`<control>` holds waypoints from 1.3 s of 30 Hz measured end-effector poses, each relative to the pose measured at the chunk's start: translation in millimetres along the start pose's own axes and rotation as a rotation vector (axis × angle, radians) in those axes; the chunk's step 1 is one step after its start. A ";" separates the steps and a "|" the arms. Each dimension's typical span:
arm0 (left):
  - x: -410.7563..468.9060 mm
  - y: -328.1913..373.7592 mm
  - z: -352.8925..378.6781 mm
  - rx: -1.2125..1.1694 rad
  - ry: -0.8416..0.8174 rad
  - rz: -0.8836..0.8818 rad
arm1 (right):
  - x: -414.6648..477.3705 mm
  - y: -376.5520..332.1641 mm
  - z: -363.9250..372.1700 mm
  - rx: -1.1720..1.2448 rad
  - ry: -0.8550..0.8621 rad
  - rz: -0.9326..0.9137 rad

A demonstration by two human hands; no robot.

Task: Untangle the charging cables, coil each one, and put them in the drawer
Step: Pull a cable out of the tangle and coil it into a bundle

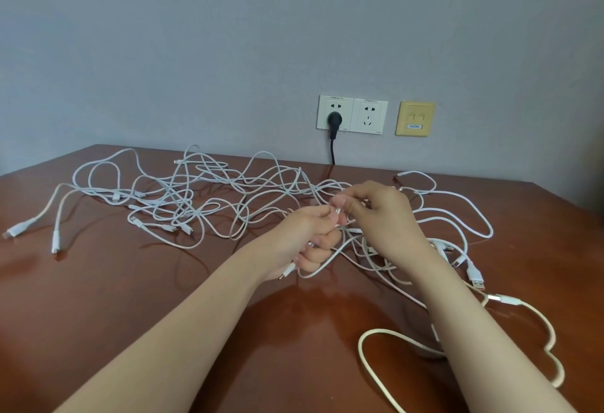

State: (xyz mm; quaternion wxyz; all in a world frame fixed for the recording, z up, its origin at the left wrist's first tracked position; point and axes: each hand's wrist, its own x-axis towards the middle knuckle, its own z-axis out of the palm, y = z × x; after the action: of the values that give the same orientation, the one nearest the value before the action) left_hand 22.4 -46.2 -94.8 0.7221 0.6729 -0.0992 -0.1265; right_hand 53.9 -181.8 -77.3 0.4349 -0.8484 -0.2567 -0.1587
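head view: brown table (pixel 130 298) against grey wall (pixel 228 36), wall sockets (pixel 352 115) behind.

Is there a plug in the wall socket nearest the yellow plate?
No, that socket has bare holes; the black plug sits in the other socket, farther from the yellow plate.

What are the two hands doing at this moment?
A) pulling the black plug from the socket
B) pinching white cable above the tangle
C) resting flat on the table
B: the left hand and the right hand both pinch white cable over the tangle on the table.
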 end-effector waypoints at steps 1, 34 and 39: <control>-0.8 0.2 -0.1 -0.006 -0.010 -0.006 | 0.2 0.8 -0.7 -0.003 -0.025 0.001; 35.5 -23.3 -1.8 -0.280 0.474 0.219 | -2.2 12.1 33.7 -0.518 0.015 -0.052; 37.5 -26.3 -3.4 -0.165 0.543 0.219 | -6.0 10.2 39.7 -0.603 -0.082 -0.073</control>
State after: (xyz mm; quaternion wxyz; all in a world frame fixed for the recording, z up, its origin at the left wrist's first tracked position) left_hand 57.8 -56.5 -122.3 0.7839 0.6063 0.0364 0.1290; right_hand 56.6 -156.1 -109.6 0.1469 -0.9351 -0.2458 -0.2086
